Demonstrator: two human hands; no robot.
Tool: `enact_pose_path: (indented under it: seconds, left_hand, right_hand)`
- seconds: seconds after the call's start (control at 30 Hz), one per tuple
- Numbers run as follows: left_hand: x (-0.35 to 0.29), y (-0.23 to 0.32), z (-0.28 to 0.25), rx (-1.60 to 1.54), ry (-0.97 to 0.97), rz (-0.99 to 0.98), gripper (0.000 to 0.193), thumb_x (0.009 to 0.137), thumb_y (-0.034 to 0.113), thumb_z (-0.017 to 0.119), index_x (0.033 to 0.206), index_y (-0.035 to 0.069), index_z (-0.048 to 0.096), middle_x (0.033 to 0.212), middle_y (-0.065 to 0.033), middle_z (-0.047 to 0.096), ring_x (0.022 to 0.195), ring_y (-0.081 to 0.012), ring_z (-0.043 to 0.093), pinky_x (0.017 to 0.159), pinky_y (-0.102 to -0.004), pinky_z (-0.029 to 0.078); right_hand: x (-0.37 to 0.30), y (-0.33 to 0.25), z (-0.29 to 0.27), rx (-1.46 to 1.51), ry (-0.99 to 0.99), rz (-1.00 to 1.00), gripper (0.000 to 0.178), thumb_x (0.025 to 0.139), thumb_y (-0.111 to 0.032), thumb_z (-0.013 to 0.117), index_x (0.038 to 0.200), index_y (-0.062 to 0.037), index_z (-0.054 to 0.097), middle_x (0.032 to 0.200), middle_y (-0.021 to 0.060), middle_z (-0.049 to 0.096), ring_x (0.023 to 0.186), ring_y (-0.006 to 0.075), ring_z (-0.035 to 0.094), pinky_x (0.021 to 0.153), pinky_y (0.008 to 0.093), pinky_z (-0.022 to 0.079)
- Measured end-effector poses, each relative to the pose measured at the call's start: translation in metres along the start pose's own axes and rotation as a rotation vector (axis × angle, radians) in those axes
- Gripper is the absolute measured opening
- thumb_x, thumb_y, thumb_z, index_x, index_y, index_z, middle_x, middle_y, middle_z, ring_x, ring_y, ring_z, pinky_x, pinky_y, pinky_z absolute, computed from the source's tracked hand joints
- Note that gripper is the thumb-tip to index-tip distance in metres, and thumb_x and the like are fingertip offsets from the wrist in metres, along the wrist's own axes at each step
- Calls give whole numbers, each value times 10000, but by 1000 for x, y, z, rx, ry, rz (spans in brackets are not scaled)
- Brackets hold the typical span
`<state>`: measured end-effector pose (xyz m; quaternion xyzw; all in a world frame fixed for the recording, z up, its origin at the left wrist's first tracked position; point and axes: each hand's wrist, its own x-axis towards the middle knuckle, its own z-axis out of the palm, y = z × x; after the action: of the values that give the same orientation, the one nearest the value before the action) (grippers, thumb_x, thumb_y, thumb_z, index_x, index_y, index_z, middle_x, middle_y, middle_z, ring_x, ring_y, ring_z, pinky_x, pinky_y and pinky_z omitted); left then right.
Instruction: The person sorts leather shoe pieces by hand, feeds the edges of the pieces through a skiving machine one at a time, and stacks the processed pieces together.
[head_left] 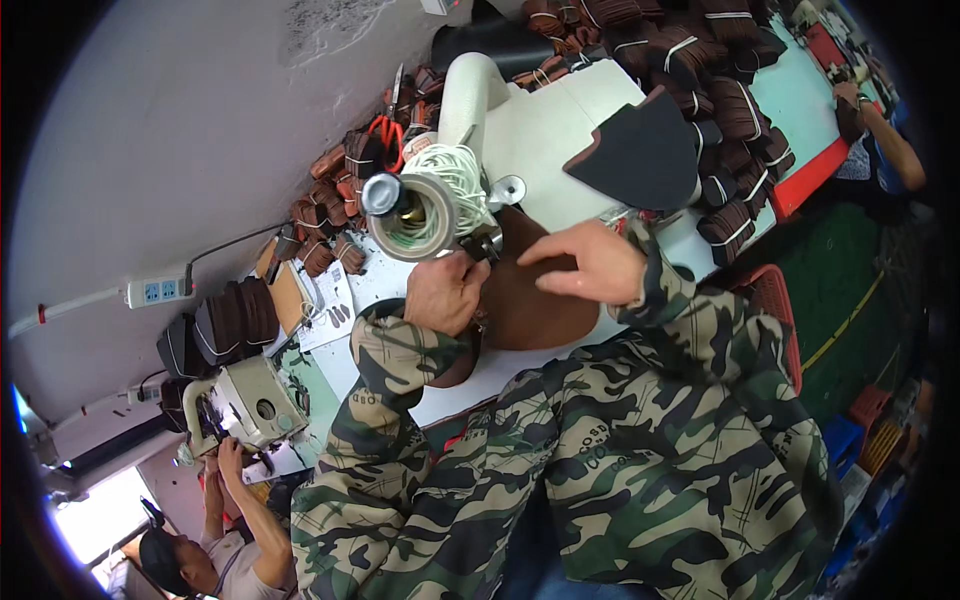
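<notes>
A large brown leather-like piece (545,310) lies on the white table by the head of a cream sewing machine (470,95). My left hand (440,292) is closed in a fist beside the machine's needle area. What its fingers grip is hidden. Over the right part of the brown piece, my right hand (598,262) has its thumb and fingers apart and holds nothing. A roll of tape (412,222) and a coil of white cord (445,180) sit on the machine, partly covering the view of the needle.
A dark cut panel (640,150) rests at the far right of the machine. Bundles of tied brown pieces (735,110) line the table's back and right. Red-handled scissors (388,130) stand behind the machine. A red basket (775,310) is at my right. Another person (240,510) works at a second machine (262,400) on the left.
</notes>
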<state>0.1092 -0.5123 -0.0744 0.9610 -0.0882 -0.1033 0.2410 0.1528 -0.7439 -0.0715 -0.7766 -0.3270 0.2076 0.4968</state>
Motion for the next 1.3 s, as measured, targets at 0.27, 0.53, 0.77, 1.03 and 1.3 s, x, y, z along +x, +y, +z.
enact_pose_path:
  seconds: [0.27, 0.53, 0.77, 1.03, 1.3]
  left_hand:
    - [-24, -20, -4, -1268, -643, -483, 289, 963, 232, 418, 907, 2, 584, 637, -87, 593, 362, -98, 471, 331, -201, 311]
    - [24, 6, -3, -862, -247, -620, 213, 910, 169, 512, 775, 14, 568, 479, -41, 479, 332, -119, 419, 315, -254, 303]
    - [-5, -61, 30, -310, 158, -157, 209, 925, 200, 486, 876, 30, 596, 565, -99, 570, 468, -232, 557, 432, -314, 431]
    - [-83, -113, 77, 443, -163, -159, 317, 848, 265, 563, 1133, 141, 503, 1007, -105, 603, 632, -318, 634, 542, -437, 501]
    - [-78, -100, 37, -296, -538, -127, 153, 815, 159, 601, 926, 57, 629, 839, -107, 629, 646, -295, 632, 609, -373, 500]
  right_hand:
    - [-34, -26, 20, -164, 284, 116, 235, 779, -31, 584, 1003, -55, 651, 863, 121, 659, 711, 265, 624, 668, 325, 495]
    - [-40, -44, 39, -242, 144, 116, 224, 782, -89, 604, 1002, -88, 648, 736, 140, 626, 610, 301, 599, 557, 387, 475]
    - [-38, -54, -44, -497, 538, 20, 357, 722, 70, 509, 1024, -61, 650, 866, 141, 631, 722, 290, 613, 634, 353, 489]
    - [-41, 4, -19, -628, 454, -75, 235, 661, -24, 644, 895, -48, 658, 1073, 128, 619, 985, 311, 579, 845, 373, 467]
    - [-44, -8, 37, 129, 7, -73, 255, 795, -147, 625, 1024, -38, 648, 1065, 129, 640, 962, 308, 604, 840, 364, 482]
